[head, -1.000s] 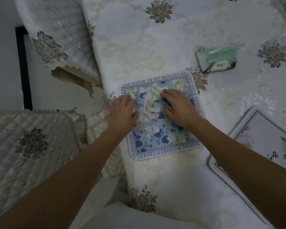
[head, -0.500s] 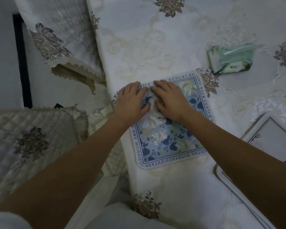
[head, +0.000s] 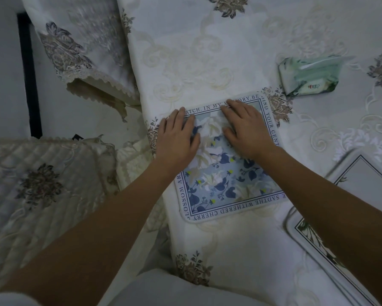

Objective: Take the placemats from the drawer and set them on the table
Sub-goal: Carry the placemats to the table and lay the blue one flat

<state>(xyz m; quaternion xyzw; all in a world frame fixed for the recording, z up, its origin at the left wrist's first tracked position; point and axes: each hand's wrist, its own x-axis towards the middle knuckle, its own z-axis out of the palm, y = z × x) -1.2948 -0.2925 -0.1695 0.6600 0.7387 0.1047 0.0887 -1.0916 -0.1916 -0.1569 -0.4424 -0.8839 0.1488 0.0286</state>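
Both hands have slid from the middle of the mat up to its far edge, palms down, in the head view. The left hand (head: 176, 138) lies flat with straight fingers on the far left corner of the blue floral placemat (head: 225, 184), its outer fingers reaching past the rim onto the cloth. The right hand (head: 245, 129) lies just beside it, also flat and holding nothing, with its fingertips on the lettered border. Neither hand grips; they press, and the spread palms look like a smoothing stroke meant to flatten the mat and square it to the table (head: 207, 51) edge.

That mat lies on the near left part of the table, close to the hanging cloth. A second placemat (head: 362, 180) lies to the right, cut off by the frame and crossed by the right forearm, so its full pattern cannot be read. A tissue packet (head: 309, 78) sits farther right, apart from both mats. A chair cushion (head: 42, 184) fills the near left. Parts of the border lettering are covered by the hands. No drawer is visible, so whether more mats remain cannot be told.
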